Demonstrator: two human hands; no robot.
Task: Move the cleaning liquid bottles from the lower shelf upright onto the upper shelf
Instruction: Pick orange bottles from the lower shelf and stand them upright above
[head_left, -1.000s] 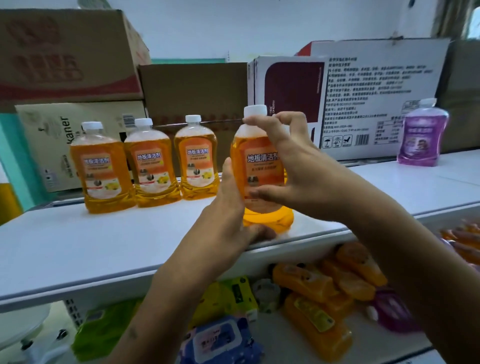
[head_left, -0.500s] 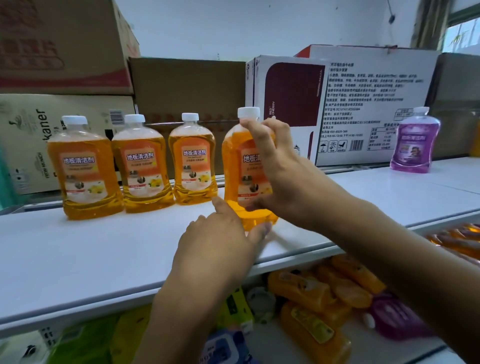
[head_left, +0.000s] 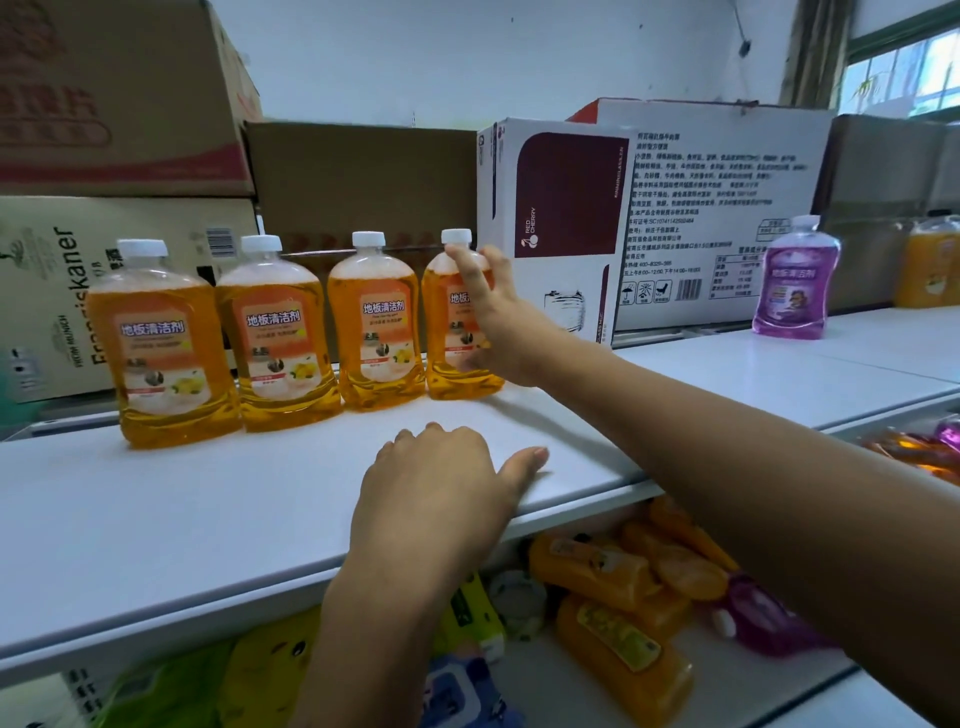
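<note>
Four clear plastic bottles of orange cleaning liquid with white caps standing upright in a row on the white upper shelf (head_left: 208, 519), labels facing forward: first bottle (head_left: 161, 343) at far left, second bottle (head_left: 278, 332) just beside it, third bottle (head_left: 376, 322) next, fourth bottle (head_left: 451, 322) at the right end of the row. Right hand (head_left: 498, 317) stretched across to the fourth bottle, fingers straight and spread against its front and right side, fingertips up near the neck just under the cap; grip loose and unclenched, touching rather than wrapped round. Left hand (head_left: 441, 483) lying palm down on the upper shelf near its front edge, fingers relaxed, thumb stuck out to the right, holding nothing.

On the lower shelf (head_left: 727, 686), beneath the front edge, several more orange bottles (head_left: 618, 639) lying on their sides in a heap, with a purple bottle (head_left: 763, 623) on its side just to their right, partly hidden by the right forearm. Green and yellow soft packs (head_left: 249, 675) and a blue pack (head_left: 457, 691) further left on the same level.

Behind the row, brown cardboard boxes (head_left: 358, 176) stacked against the wall, and a white carton with a maroon panel (head_left: 561, 208) just right of the fourth bottle. Upright purple liquid bottle with white cap (head_left: 792, 280) standing well apart at the right of the upper shelf.
</note>
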